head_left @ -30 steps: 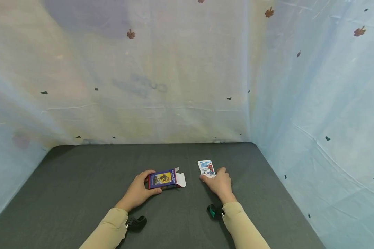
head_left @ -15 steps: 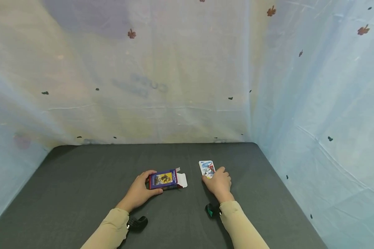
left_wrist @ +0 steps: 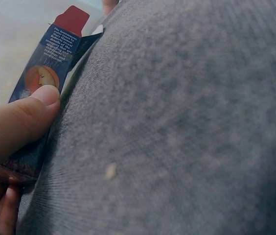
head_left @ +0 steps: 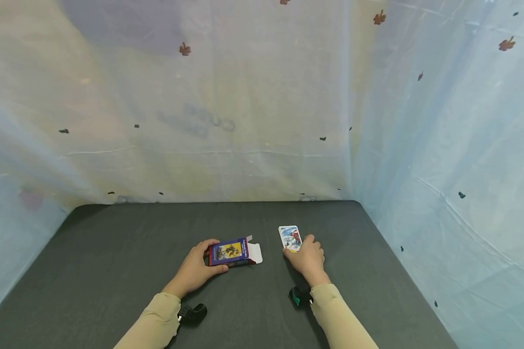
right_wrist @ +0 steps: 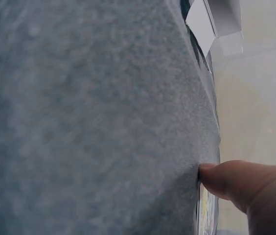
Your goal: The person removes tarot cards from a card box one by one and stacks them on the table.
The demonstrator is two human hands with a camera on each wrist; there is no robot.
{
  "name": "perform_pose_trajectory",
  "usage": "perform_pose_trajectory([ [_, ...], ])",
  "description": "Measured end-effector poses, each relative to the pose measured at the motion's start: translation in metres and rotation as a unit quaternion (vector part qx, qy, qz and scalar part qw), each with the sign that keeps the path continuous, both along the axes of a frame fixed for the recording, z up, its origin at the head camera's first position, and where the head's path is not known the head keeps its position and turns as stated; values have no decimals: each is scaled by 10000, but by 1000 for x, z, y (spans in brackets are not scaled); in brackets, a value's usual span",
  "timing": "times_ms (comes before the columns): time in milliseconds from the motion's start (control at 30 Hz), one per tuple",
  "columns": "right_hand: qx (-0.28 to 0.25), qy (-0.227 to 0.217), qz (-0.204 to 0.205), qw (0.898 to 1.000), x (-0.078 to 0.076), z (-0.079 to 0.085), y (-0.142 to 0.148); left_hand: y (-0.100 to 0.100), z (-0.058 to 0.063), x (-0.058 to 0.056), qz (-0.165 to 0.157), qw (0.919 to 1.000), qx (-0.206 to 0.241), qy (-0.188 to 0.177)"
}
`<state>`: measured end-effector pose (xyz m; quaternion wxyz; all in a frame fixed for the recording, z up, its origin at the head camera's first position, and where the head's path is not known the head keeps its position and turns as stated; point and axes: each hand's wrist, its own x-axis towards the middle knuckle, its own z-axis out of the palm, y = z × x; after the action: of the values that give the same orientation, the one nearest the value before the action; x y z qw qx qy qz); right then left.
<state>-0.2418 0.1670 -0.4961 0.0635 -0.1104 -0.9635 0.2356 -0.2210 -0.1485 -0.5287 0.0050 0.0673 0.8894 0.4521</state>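
A blue and red card box [head_left: 229, 251] lies flat, its white end flap [head_left: 255, 253] folded out to the right. My left hand [head_left: 195, 267] grips it from the left, thumb along the near side and fingers at the far side. In the left wrist view the thumb presses the printed side of the box [left_wrist: 37, 73], and a red tab stands out at its end. To the right lies a small stack of picture cards [head_left: 290, 237]. My right hand [head_left: 307, 258] holds the stack at its near right corner, thumb at the near edge.
Both hands are over a dark grey cloth-covered table [head_left: 135, 252]. A pale translucent curtain [head_left: 253, 106] with leaf prints hangs behind the far edge and along the sides. Black straps [head_left: 192, 314] sit at both wrists.
Over the last second the view shifts slightly. The right hand has barely moved at the card stack, and the left hand stays on the box.
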Motion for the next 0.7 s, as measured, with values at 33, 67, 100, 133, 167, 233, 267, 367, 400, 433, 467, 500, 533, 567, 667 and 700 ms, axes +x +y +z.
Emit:
perform_pose_trajectory([
  [33, -29, -4, -6, 10000, 0, -1, 0, 0, 0, 0, -3, 10000, -6, -5],
  [67, -56, 4, -7, 10000, 0, -1, 0, 0, -1, 0, 1, 10000, -18, -9],
  [100, -75, -2, -16, 10000, 0, -2, 1, 0, -1, -1, 3, 10000, -22, -13],
  [133, -107, 10, -12, 9999, 0, -3, 1, 0, -2, -1, 3, 10000, -26, -7],
  [167, -128, 22, -8, 9999, 1, -3, 1, 0, -2, -1, 11, 10000, -30, -13],
  [233, -151, 45, -7, 9999, 1, -4, 1, 1, -2, -1, 12, 10000, -42, -13],
  [267, -156, 55, -6, 9999, 0, -4, 2, 1, -1, 0, 8, 10000, -41, -12],
  [367, -189, 67, 15, 9998, 1, -4, 2, 1, -1, 0, 3, 10000, -54, -9],
  [400, -222, 74, 22, 9997, 1, -4, 2, 1, 0, 0, 0, 10000, -56, -9],
  [433, -283, 80, 34, 9996, 1, -3, 3, 1, 0, 0, 6, 10000, -65, -11],
  [467, -344, 105, 47, 9993, 2, -2, 3, 1, 1, 0, 8, 10000, -65, -12],
  [500, -423, 133, 61, 9990, 3, -1, 3, 1, 1, 0, 13, 10000, -70, -3],
  [533, -508, 177, 71, 9985, 3, 1, 3, 2, 2, 1, 16, 10000, -63, -3],
  [567, -598, 269, 95, 9978, 4, 2, 3, 2, 3, 1, 15, 10000, -49, -5],
  [667, -875, 613, 231, 9940, 6, 6, 0, 2, 3, 1, 21, 10000, -28, 19],
  [700, -987, 725, 317, 9920, 6, 7, -2, 2, 2, 1, 21, 10000, -20, 27],
])
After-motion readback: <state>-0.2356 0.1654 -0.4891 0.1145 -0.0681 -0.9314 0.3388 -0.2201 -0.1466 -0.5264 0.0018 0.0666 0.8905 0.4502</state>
